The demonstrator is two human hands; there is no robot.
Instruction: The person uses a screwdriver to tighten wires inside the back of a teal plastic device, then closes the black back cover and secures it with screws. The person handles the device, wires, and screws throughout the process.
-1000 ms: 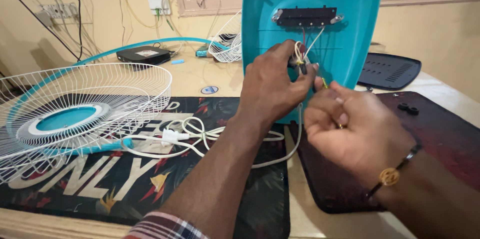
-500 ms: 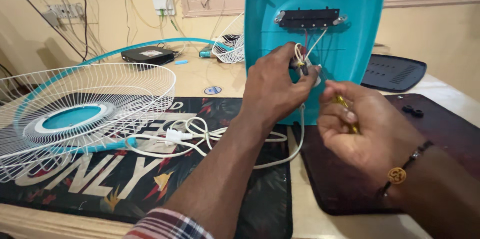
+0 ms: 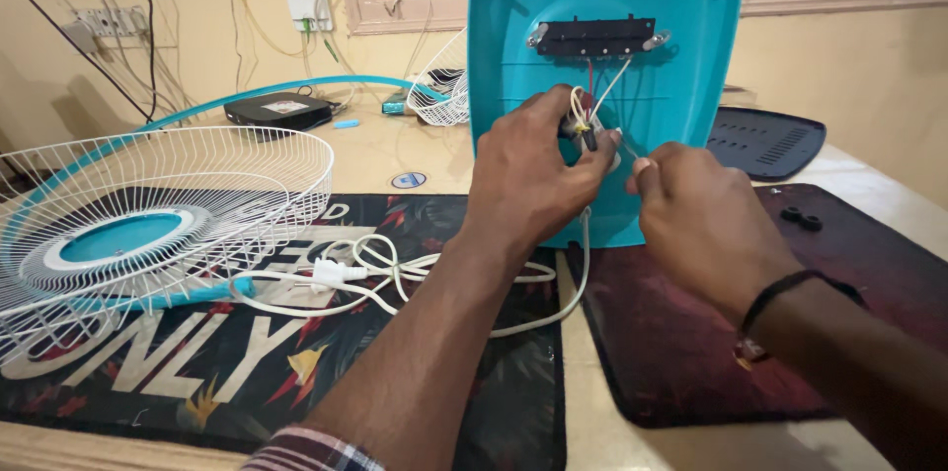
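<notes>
At the far left a white wire fan guard (image 3: 148,224) with a teal centre lies flat on a dark printed mat (image 3: 296,372) on the desk (image 3: 612,441). A white cord (image 3: 395,274) with a plug loops over the mat just to its right. Farther back sit a small black box (image 3: 276,112) and a second wire guard (image 3: 442,86) (only partly seen behind the panel).

In the middle a teal plastic panel (image 3: 671,56) stands upright, with a black terminal strip (image 3: 595,37) near its top and thin wires (image 3: 592,96) hanging from it. The left hand (image 3: 533,175) is curled against the panel, its fingers closed on the bundle of wires at a small dark part. The right hand (image 3: 701,224), just beside it, pinches something thin at the same spot with thumb and forefinger nearly closed; what it grips is too small to tell. A dark band circles that wrist.

To the right lies a dark red mat (image 3: 691,362) bearing two small black caps (image 3: 800,218), and beyond it a dark grille cover (image 3: 770,140).
</notes>
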